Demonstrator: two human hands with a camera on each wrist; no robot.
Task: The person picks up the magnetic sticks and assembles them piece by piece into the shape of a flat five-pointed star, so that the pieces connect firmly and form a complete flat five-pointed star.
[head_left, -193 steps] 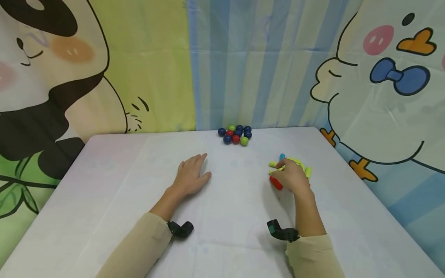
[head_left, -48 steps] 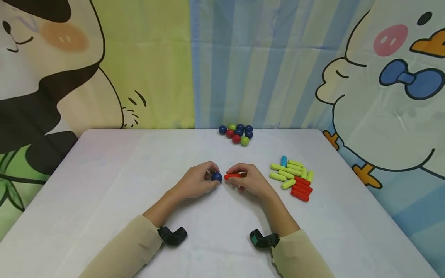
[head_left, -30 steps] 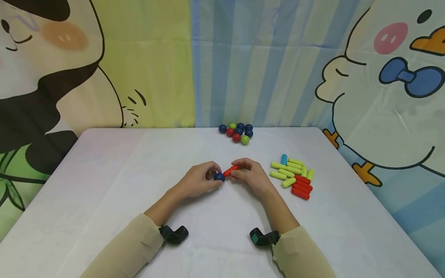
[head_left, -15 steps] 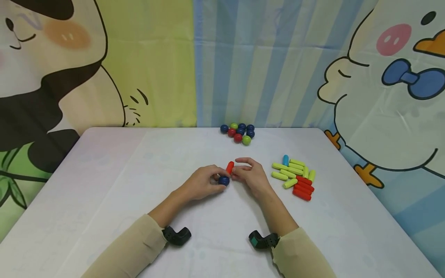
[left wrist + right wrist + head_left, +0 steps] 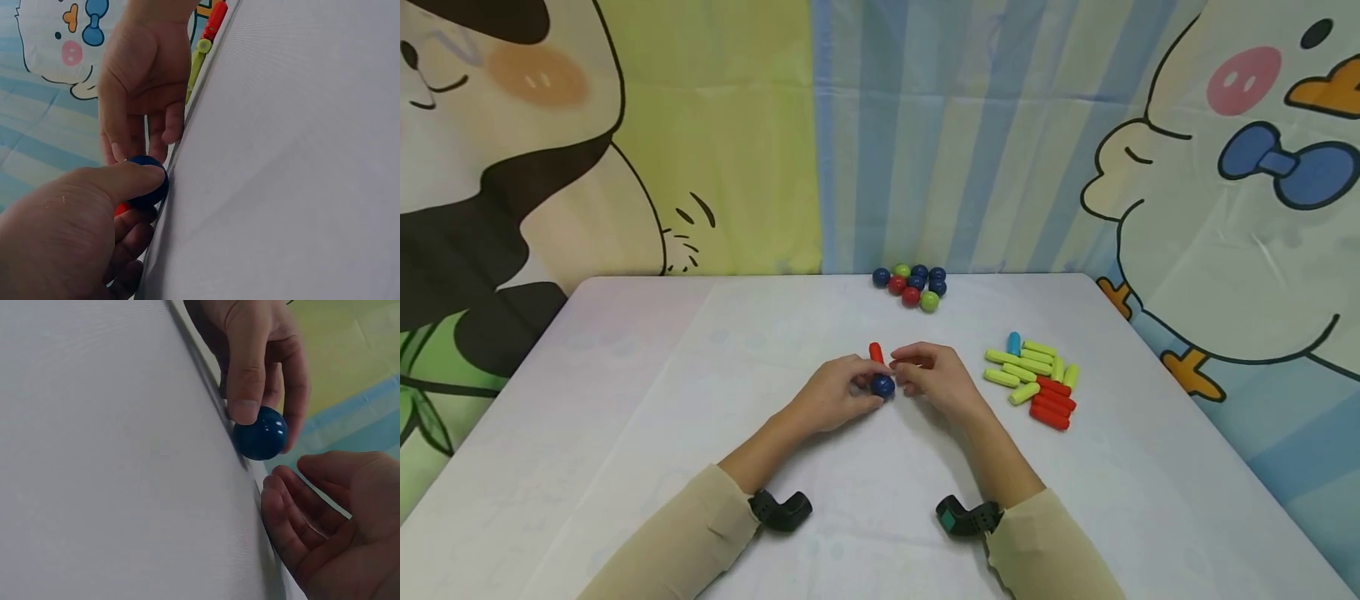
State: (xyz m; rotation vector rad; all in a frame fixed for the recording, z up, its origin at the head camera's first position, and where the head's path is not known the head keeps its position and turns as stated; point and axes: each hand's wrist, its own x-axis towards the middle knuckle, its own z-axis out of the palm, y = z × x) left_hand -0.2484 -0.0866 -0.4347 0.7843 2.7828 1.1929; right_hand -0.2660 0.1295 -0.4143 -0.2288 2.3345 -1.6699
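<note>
My left hand [image 5: 838, 393] pinches a dark blue ball [image 5: 882, 386] between thumb and fingers, low over the white table. From the ball's far side a red stick [image 5: 876, 352] points toward the back of the table; in the left wrist view only a bit of the red stick [image 5: 120, 209] shows behind the ball. My right hand [image 5: 940, 383] is just to the right, fingers loosely bent and holding nothing. The right wrist view shows its fingertips a short way from the glossy ball [image 5: 261, 436].
Several blue, red and green balls [image 5: 911, 296] sit clustered at the table's back edge. To the right of my right hand lies a pile of yellow-green sticks [image 5: 1000, 377], several red sticks [image 5: 1049, 417] and a blue stick [image 5: 1014, 342]. A cartoon-print curtain [image 5: 895, 150] hangs behind.
My right hand left the stick pile with a red stick and brought it to the ball in my left hand. It has let go, and the stick has swung round to point away.
</note>
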